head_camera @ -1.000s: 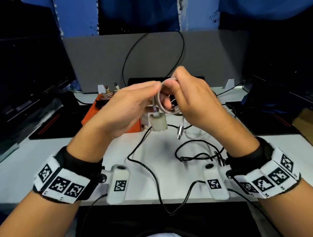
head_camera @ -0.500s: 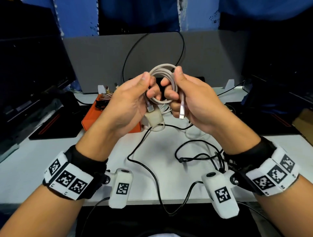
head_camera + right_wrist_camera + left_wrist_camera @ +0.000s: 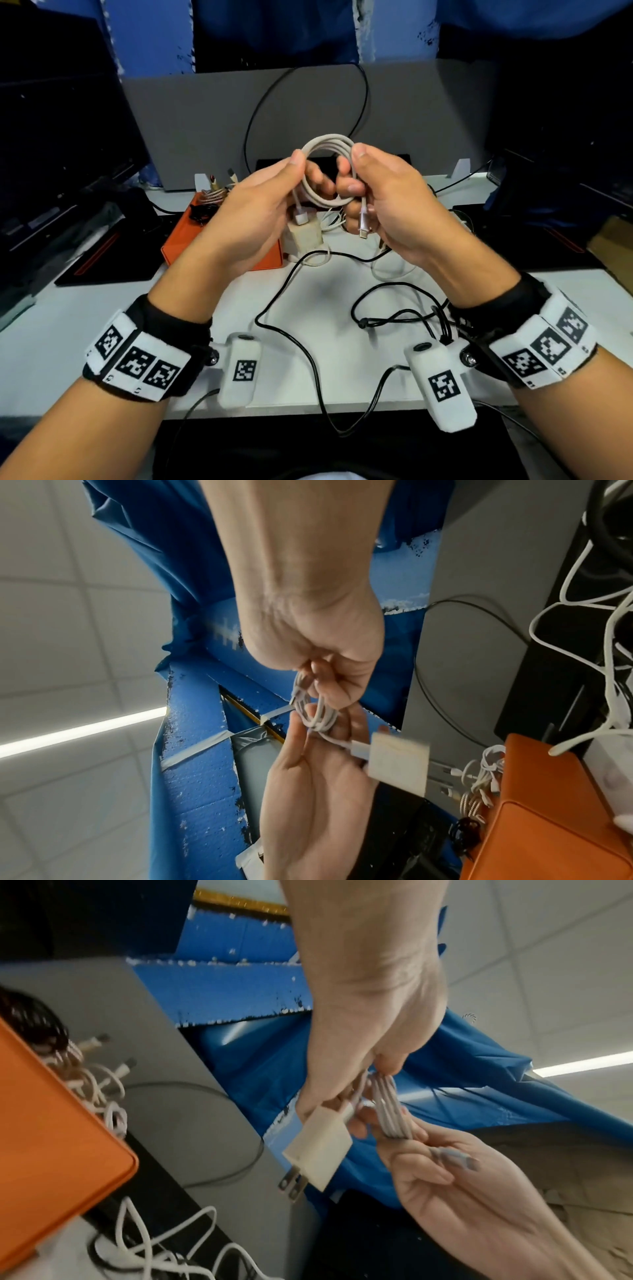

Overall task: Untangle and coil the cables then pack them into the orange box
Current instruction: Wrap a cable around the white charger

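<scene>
A white cable (image 3: 328, 144) is wound into a small coil and held up above the table. My left hand (image 3: 307, 169) pinches the coil's left side and my right hand (image 3: 352, 161) pinches its right side. A cream charger plug (image 3: 306, 236) hangs from one end below my left hand. The other end, a silver connector (image 3: 363, 224), hangs by my right palm. The left wrist view shows the coil (image 3: 390, 1110) and the plug (image 3: 318, 1150) between both hands; the right wrist view shows the same coil (image 3: 316, 712). The orange box (image 3: 219, 240) stands behind my left hand with coiled cables in it.
A long black cable (image 3: 294, 308) snakes across the white table (image 3: 102, 301), and a knotted black one (image 3: 394, 308) lies near my right wrist. Loose white cables (image 3: 329, 222) lie beside the box. A grey panel (image 3: 191, 130) stands behind, with dark monitors to either side.
Both hands have risen with the coil and turned it upright so its loop faces me. The plug and connector now hang lower beneath the hands.
</scene>
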Action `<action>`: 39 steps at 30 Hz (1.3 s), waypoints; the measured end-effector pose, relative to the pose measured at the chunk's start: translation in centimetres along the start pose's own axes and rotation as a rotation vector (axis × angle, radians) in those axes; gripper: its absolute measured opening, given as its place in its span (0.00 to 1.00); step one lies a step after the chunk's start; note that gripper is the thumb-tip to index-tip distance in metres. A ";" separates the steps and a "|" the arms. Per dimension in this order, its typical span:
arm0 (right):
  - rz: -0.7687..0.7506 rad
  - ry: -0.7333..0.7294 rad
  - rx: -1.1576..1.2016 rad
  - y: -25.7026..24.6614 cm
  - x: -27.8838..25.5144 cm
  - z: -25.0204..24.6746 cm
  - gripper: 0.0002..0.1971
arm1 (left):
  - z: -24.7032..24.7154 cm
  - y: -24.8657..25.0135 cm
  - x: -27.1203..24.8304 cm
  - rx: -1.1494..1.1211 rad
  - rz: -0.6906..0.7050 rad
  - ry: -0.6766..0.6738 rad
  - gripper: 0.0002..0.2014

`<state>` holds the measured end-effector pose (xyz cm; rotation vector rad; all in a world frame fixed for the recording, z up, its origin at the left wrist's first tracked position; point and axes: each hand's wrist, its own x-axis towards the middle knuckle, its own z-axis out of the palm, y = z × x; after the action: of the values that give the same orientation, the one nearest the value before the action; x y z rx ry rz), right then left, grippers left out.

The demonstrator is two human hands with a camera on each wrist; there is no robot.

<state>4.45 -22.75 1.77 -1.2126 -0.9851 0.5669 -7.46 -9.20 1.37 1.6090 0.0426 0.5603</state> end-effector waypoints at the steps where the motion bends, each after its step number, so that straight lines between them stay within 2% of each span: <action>1: -0.007 0.004 0.000 -0.2 0.1 -0.2 0.18 | -0.5 0.1 0.0 0.108 -0.027 -0.033 0.20; 5: -0.044 0.022 -0.039 -0.7 0.2 -0.8 0.18 | -2.1 -0.2 0.0 0.521 -0.109 -0.245 0.17; 7: -0.058 0.041 -0.122 -0.5 0.4 -1.1 0.18 | -2.4 -0.5 0.2 0.604 -0.108 -0.251 0.15; 12: -0.162 0.146 -0.445 0.3 0.9 -1.6 0.17 | -2.9 0.5 0.0 0.452 -0.096 -0.189 0.14; 16: -0.209 0.218 -0.667 0.7 1.1 -1.5 0.18 | -3.3 1.7 -0.1 0.128 -0.026 -0.118 0.13; 19: -0.228 0.207 -0.772 0.9 1.0 -1.1 0.18 | -2.4 1.8 -0.1 0.059 0.058 -0.029 0.11; 23: -0.219 0.193 -0.692 0.7 0.7 -0.6 0.17 | -0.6 1.3 0.1 0.232 0.244 0.207 0.10; 27: -0.222 0.224 -0.640 0.5 0.3 -0.1 0.16 | 0.9 0.4 -0.4 0.356 0.373 0.303 0.13; 32: -0.236 0.299 -0.731 0.4 -0.3 0.3 0.16 | 1.5 0.4 -1.0 0.813 0.523 0.424 0.14; 35: -0.272 0.308 -0.803 0.2 -0.5 0.6 0.16 | 1.6 0.8 -1.3 0.955 0.530 0.431 0.15; 39: -0.329 0.334 -0.857 0.7 -0.4 1.0 0.17 | 1.5 0.9 -1.2 1.000 0.433 0.411 0.16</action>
<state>3.52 -22.39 1.05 -1.7646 -1.1382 -0.3671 -8.24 -11.09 1.78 2.4579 0.3288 1.3443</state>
